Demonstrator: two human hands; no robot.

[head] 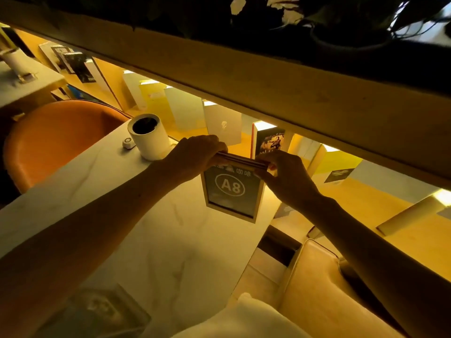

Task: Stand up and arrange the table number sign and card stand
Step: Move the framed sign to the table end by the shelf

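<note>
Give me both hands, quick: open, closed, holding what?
Left hand: closed on the top left of the A8 sign.
Right hand: closed on the sign's top right.

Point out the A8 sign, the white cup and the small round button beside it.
A8 sign (233,189), head view, on the printed A8 oval.
White cup (151,140), head view, on its side wall.
Button (127,143), head view, on its top face.

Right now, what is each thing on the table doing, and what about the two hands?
A8 sign: upright, held by its top edge.
Left hand: fingers closed on the sign's top left end.
Right hand: fingers pinching the sign's top right end.
White cup: upright, open top, dark inside.
Small round button: lying flat beside the cup.
Clear card stand: blurry at the near edge; cannot tell.
</note>
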